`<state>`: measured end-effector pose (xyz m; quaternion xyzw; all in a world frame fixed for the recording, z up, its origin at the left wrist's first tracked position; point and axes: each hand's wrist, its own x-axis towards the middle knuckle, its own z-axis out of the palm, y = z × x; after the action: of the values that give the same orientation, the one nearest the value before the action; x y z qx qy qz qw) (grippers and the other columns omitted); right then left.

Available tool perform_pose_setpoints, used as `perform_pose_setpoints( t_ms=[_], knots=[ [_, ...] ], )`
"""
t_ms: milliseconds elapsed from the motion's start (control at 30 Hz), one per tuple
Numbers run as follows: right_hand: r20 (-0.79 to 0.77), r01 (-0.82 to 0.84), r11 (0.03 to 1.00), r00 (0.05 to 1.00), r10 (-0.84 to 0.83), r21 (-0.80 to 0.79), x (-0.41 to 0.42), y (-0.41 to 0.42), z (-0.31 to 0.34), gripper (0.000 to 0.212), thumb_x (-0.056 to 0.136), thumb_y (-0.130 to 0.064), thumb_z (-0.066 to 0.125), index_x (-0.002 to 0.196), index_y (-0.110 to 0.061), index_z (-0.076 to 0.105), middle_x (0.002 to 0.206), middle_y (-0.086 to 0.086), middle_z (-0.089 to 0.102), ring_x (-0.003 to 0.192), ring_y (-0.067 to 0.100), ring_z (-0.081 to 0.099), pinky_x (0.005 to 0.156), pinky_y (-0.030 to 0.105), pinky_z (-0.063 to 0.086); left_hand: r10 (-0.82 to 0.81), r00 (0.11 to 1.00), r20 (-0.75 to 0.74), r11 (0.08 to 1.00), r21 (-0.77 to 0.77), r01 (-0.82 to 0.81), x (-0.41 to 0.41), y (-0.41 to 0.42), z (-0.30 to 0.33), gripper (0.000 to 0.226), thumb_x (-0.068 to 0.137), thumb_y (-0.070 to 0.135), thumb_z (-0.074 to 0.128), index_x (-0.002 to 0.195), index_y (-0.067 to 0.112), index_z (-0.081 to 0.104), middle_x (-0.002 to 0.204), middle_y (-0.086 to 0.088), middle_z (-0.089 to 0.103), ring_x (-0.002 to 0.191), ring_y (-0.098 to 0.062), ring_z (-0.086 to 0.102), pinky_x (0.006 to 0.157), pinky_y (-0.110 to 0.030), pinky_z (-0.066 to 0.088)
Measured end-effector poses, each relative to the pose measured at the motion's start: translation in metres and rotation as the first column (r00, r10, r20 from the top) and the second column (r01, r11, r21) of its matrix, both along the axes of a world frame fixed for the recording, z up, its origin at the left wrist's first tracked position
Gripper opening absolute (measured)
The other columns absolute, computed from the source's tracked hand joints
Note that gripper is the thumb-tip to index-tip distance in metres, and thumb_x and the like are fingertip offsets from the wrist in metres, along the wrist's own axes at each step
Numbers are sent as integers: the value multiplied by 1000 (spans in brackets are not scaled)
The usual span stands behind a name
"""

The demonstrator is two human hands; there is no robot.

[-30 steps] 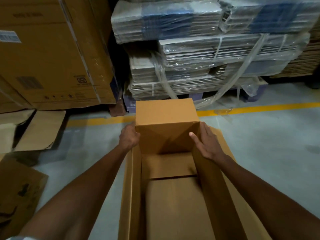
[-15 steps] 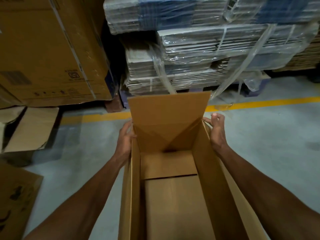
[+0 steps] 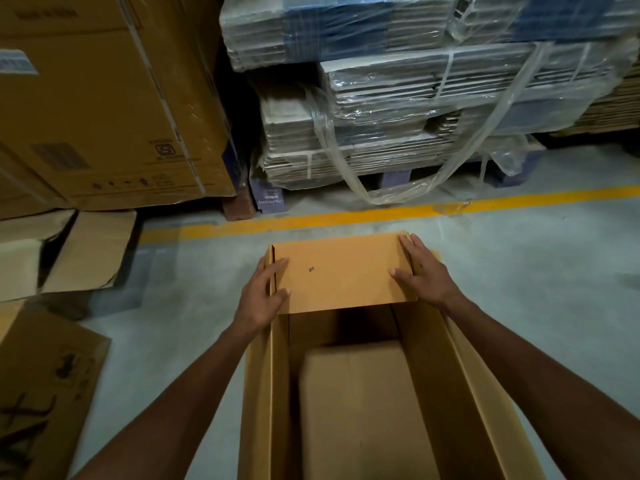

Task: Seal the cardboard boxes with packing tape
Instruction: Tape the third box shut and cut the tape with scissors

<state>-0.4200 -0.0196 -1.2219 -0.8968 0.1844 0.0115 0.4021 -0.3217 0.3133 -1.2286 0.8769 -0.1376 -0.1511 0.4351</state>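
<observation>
Cardboard box (image 3: 363, 393) stands open on the concrete floor (image 3: 536, 271), just inside the yellow line (image 3: 346, 216). I press its far end flap (image 3: 343, 273) down flat. My left hand (image 3: 261, 299) lies on the flap's left edge, fingers straight; my right hand (image 3: 424, 275) on its right edge, likewise flat. Risk: the long side flaps stand upright; on release, the end flap may spring up. No tape is visible.

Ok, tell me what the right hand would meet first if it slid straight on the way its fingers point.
The right hand lies flat on the folded end flap; past the flap's far edge only bare floor shows, then probably the yellow line.
</observation>
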Motion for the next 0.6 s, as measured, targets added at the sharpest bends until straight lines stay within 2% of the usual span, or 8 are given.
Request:
perform_pose_setpoints(
  t_ms=[67,167,233,333,400,500,600],
  knots=[
    [-39,-17,1000,999,16,-17,-3,1,1,80,99,-38,64,163,-32,15,171,-4,6,155,24,16,122,44,21,-14,1000,6,999,30,14,-1,0,-2,66,97,21,68,153,42,39,171,-8,11,158,-25,10,124,-48,23],
    [-3,28,996,1000,-27,83,-15,3,17,71,101,-43,59,161,-36,22,169,-5,16,154,22,21,118,37,25,-43,998,46,999,32,42,-8,11,0,66,97,55,52,158,44,28,171,-3,14,158,-25,10,123,-55,25],
    [39,59,985,997,-66,165,-27,4,24,64,102,-45,55,160,-37,28,166,-6,26,150,20,28,113,33,27,70,997,45,992,-109,-65,-27,20,2,66,102,57,48,161,40,23,168,2,23,154,-21,22,122,-51,28],
    [51,74,972,995,-87,223,-48,6,29,62,101,-45,56,158,-36,32,164,-3,31,150,22,30,117,39,29,249,959,-134,934,-229,-274,-64,32,-1,72,102,53,47,163,33,17,168,0,27,150,-22,32,122,-48,30],
    [42,88,968,994,-101,233,-60,7,31,63,100,-44,58,158,-36,34,165,-1,31,150,24,30,117,41,31,333,916,-226,905,-195,-377,-86,42,-9,79,96,62,43,163,29,19,167,-5,29,150,-27,34,120,-48,30],
    [33,118,963,991,-130,243,-80,10,30,63,99,-46,59,157,-36,35,165,-1,30,150,24,30,117,42,32,443,839,-315,868,-83,-489,-112,58,-24,87,89,74,38,162,28,24,161,-13,37,143,-38,42,116,-59,36],
    [65,195,939,973,-221,283,-109,11,29,56,102,-52,50,155,-35,39,163,-2,35,147,22,36,117,44,33,578,746,-332,798,41,-601,-137,84,-39,72,99,66,45,156,23,36,153,-18,46,134,-43,49,109,-59,41]
  ],
)
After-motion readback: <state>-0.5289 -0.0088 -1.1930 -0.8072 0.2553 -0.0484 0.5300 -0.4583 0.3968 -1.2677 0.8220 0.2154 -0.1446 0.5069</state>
